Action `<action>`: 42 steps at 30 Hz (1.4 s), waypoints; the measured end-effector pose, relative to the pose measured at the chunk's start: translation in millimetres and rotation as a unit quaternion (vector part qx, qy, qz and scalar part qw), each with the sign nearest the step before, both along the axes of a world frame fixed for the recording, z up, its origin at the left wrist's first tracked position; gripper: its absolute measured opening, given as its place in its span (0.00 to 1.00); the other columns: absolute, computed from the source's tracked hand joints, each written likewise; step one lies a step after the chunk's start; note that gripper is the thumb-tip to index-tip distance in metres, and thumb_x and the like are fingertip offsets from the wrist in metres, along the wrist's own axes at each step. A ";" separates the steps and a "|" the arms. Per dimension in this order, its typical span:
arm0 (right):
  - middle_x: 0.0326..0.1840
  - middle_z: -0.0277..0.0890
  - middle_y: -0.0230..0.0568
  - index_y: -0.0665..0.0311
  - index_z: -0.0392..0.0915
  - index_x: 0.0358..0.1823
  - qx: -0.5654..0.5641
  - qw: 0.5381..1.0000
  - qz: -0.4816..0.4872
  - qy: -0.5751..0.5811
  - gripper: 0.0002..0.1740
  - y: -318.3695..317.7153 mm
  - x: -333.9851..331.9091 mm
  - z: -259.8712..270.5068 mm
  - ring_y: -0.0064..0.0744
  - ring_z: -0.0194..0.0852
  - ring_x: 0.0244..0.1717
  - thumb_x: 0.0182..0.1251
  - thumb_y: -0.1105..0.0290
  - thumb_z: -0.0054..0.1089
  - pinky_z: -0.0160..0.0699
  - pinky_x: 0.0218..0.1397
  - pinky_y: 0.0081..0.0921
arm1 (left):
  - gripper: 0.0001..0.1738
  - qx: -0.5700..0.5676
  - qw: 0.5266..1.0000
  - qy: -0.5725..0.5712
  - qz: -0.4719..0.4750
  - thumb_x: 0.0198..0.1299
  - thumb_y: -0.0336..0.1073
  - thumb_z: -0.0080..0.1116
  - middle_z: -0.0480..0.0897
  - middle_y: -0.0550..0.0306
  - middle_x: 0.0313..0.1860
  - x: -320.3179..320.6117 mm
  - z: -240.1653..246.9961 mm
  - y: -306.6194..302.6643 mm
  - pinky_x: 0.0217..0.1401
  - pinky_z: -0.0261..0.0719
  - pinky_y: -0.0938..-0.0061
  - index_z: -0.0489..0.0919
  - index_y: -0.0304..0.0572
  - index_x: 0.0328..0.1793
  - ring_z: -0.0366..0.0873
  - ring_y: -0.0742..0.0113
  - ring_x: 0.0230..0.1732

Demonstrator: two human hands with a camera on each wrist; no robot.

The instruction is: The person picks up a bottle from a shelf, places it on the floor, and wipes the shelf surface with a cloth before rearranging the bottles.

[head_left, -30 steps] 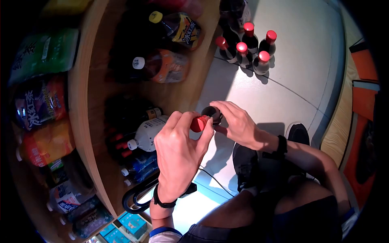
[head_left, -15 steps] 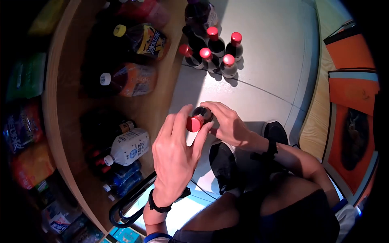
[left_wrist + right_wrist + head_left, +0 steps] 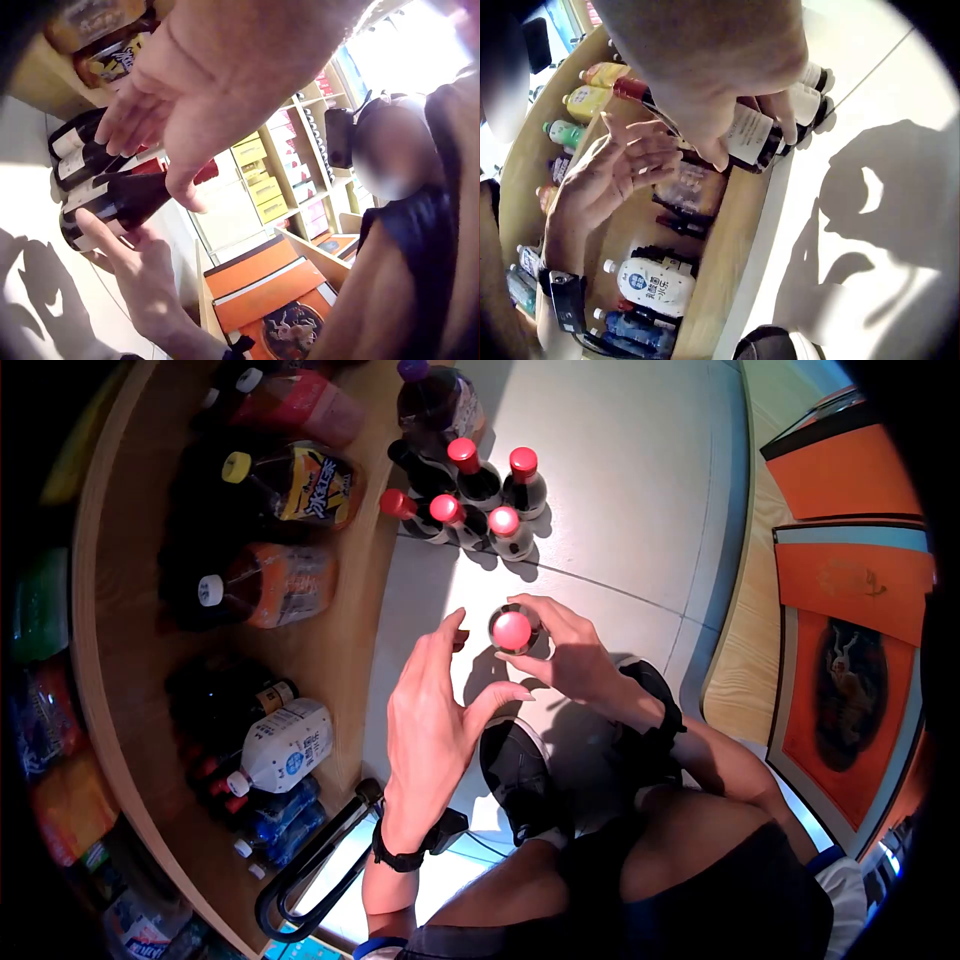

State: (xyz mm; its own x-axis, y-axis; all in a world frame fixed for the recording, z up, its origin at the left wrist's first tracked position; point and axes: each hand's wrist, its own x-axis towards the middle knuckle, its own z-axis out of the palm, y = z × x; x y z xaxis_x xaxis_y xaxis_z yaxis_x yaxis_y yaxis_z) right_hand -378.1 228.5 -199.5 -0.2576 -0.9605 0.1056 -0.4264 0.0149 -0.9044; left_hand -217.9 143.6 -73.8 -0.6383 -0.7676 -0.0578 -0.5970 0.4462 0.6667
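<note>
In the head view my right hand point(image 3: 572, 660) grips a dark wine bottle with a red cap point(image 3: 513, 630), thumb and fingers round its body. The cap faces up towards the head camera. My left hand point(image 3: 430, 710) is apart from the bottle on its left, thumb and fingers spread with nothing between them. The right wrist view shows the bottle's pale label point(image 3: 748, 136) under the right fingers and the left palm point(image 3: 611, 180) facing it. Several red-capped wine bottles point(image 3: 462, 510) stand grouped on the floor just beyond the hands.
A wooden shelf point(image 3: 345, 690) on the left holds drink bottles lying on their sides, including a white bottle point(image 3: 288, 745). A large purple-capped bottle point(image 3: 440, 410) stands behind the wine bottles. On the right are orange boxes point(image 3: 850, 590). A shoe point(image 3: 515, 770) is below the hands.
My left fingers have come off the bottle's red cap and spread apart. The bottle has turned more upright in my right hand. The head view has shifted, moving the surroundings leftward.
</note>
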 end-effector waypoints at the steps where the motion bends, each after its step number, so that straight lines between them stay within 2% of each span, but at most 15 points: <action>1: 0.56 0.83 0.49 0.68 0.75 0.66 -0.020 1.000 -0.013 0.002 0.37 0.6 -4.7 -0.9 0.43 0.87 0.50 0.54 0.70 0.84 0.87 0.54 0.34 | 0.48 0.013 1.000 -0.004 0.001 0.48 0.48 0.83 0.85 0.38 0.51 -1.8 -4.1 0.6 0.51 0.84 0.56 0.74 0.31 0.71 0.86 0.41 0.51; 7: 0.51 0.85 0.46 0.68 0.78 0.63 -0.025 0.997 -0.067 0.012 0.34 7.5 -29.0 -5.4 0.38 0.85 0.45 0.56 0.67 0.84 0.86 0.49 0.31 | 0.43 0.021 1.000 -0.009 -0.001 0.50 0.47 0.82 0.86 0.37 0.51 -18.8 -24.9 7.8 0.50 0.84 0.56 0.77 0.28 0.67 0.87 0.39 0.49; 9: 0.50 0.84 0.44 0.67 0.78 0.62 0.028 0.995 -0.087 -0.029 0.32 9.7 -34.7 -4.2 0.35 0.84 0.43 0.57 0.67 0.83 0.85 0.49 0.29 | 0.42 0.068 0.997 -0.029 0.016 0.52 0.47 0.82 0.86 0.36 0.55 -27.5 -31.5 11.3 0.59 0.86 0.57 0.78 0.28 0.67 0.87 0.43 0.55; 10: 0.51 0.83 0.49 0.70 0.74 0.66 0.061 0.995 -0.063 -0.035 0.33 10.3 -40.3 3.0 0.39 0.86 0.49 0.63 0.68 0.78 0.85 0.56 0.33 | 0.41 0.079 0.996 -0.026 0.013 0.54 0.46 0.81 0.85 0.34 0.57 -31.3 -38.9 13.0 0.60 0.85 0.56 0.77 0.27 0.67 0.86 0.42 0.57; 13: 0.51 0.83 0.47 0.71 0.74 0.66 0.046 0.996 -0.068 -0.037 0.33 11.4 -47.7 -5.3 0.36 0.85 0.49 0.63 0.68 0.77 0.85 0.56 0.32 | 0.40 0.098 0.995 -0.014 0.013 0.55 0.46 0.80 0.85 0.34 0.59 -43.2 -61.1 17.8 0.61 0.84 0.57 0.77 0.27 0.68 0.85 0.41 0.59; 14: 0.51 0.83 0.47 0.71 0.74 0.66 0.049 0.996 -0.069 -0.035 0.33 11.3 -49.1 -5.6 0.36 0.85 0.49 0.63 0.68 0.77 0.85 0.56 0.32 | 0.41 0.102 0.995 -0.015 -0.002 0.59 0.46 0.77 0.82 0.30 0.60 -46.6 -66.7 18.3 0.60 0.82 0.53 0.74 0.21 0.69 0.83 0.33 0.58; 17: 0.51 0.82 0.46 0.70 0.74 0.66 0.064 0.991 -0.086 -0.082 0.32 9.5 -54.5 -5.4 0.33 0.85 0.48 0.64 0.69 0.77 0.85 0.56 0.31 | 0.41 0.124 0.992 0.000 0.017 0.62 0.45 0.75 0.81 0.28 0.63 -56.6 -88.5 22.0 0.65 0.80 0.52 0.72 0.20 0.71 0.81 0.33 0.63; 18: 0.51 0.83 0.45 0.70 0.74 0.66 0.063 0.991 -0.085 -0.078 0.31 8.2 -57.4 -4.1 0.32 0.85 0.48 0.64 0.70 0.77 0.85 0.55 0.30 | 0.40 0.137 0.990 0.003 0.021 0.67 0.44 0.70 0.78 0.25 0.67 -60.1 -97.3 22.8 0.69 0.77 0.52 0.70 0.19 0.74 0.78 0.32 0.67; 22: 0.49 0.84 0.44 0.69 0.74 0.66 0.081 0.989 -0.088 -0.084 0.30 2.4 -65.3 -5.1 0.31 0.86 0.47 0.65 0.71 0.76 0.86 0.54 0.29 | 0.36 0.144 0.989 0.024 0.033 0.71 0.40 0.65 0.76 0.21 0.69 -71.3 -108.4 26.5 0.69 0.77 0.51 0.67 0.18 0.75 0.77 0.27 0.67; 30: 0.47 0.86 0.44 0.68 0.75 0.66 0.096 0.987 -0.122 -0.041 0.32 -4.4 -73.0 -10.7 0.32 0.88 0.46 0.62 0.70 0.78 0.88 0.52 0.30 | 0.36 0.180 0.983 0.037 0.005 0.71 0.37 0.64 0.72 0.23 0.74 -77.4 -117.2 32.1 0.72 0.77 0.52 0.64 0.23 0.78 0.73 0.28 0.72; 32: 0.47 0.86 0.46 0.68 0.76 0.65 0.075 0.986 -0.142 -0.041 0.32 -4.0 -74.3 -23.2 0.33 0.88 0.45 0.61 0.70 0.80 0.88 0.51 0.31 | 0.42 0.219 0.974 0.062 -0.011 0.64 0.32 0.67 0.67 0.23 0.78 -74.8 -123.7 33.3 0.74 0.76 0.54 0.61 0.26 0.81 0.72 0.30 0.74; 34: 0.47 0.87 0.47 0.68 0.77 0.63 0.071 0.985 -0.151 -0.039 0.30 -5.5 -74.0 -29.4 0.34 0.88 0.45 0.60 0.69 0.80 0.88 0.50 0.32 | 0.50 0.151 0.980 0.116 -0.063 0.55 0.25 0.69 0.59 0.24 0.83 -61.6 -136.1 35.4 0.75 0.76 0.58 0.58 0.29 0.84 0.71 0.31 0.75; 36: 0.46 0.87 0.48 0.68 0.78 0.60 0.084 0.984 -0.155 -0.016 0.28 -7.3 -76.3 -21.1 0.35 0.89 0.44 0.61 0.69 0.80 0.87 0.49 0.32 | 0.50 0.253 0.960 0.112 -0.032 0.55 0.26 0.68 0.58 0.22 0.83 -60.4 -141.7 37.1 0.75 0.76 0.58 0.58 0.29 0.84 0.72 0.31 0.74; 39: 0.44 0.87 0.49 0.69 0.78 0.58 0.071 0.985 -0.155 -0.043 0.26 -11.2 -78.3 -28.0 0.37 0.89 0.42 0.62 0.69 0.78 0.86 0.48 0.32 | 0.43 0.251 0.964 0.082 -0.016 0.67 0.37 0.66 0.59 0.17 0.80 -72.7 -128.1 35.0 0.74 0.76 0.56 0.59 0.20 0.81 0.71 0.30 0.74; 42: 0.44 0.87 0.48 0.71 0.77 0.56 0.095 0.982 -0.160 -0.008 0.25 -15.7 -80.0 -26.4 0.38 0.89 0.42 0.62 0.69 0.78 0.86 0.48 0.33 | 0.43 0.204 0.975 0.082 -0.031 0.67 0.36 0.66 0.60 0.16 0.80 -71.7 -128.4 33.2 0.74 0.76 0.56 0.58 0.20 0.81 0.71 0.30 0.75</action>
State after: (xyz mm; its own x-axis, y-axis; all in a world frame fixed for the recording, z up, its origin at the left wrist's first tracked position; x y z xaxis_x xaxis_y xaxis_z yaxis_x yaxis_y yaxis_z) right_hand -458.1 212.8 -225.9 -0.5500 -0.8319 -0.0744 -0.3581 0.3154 -0.8788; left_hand -289.6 176.8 -202.2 -0.7095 -0.6612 -0.2436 -0.4473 0.1556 0.8807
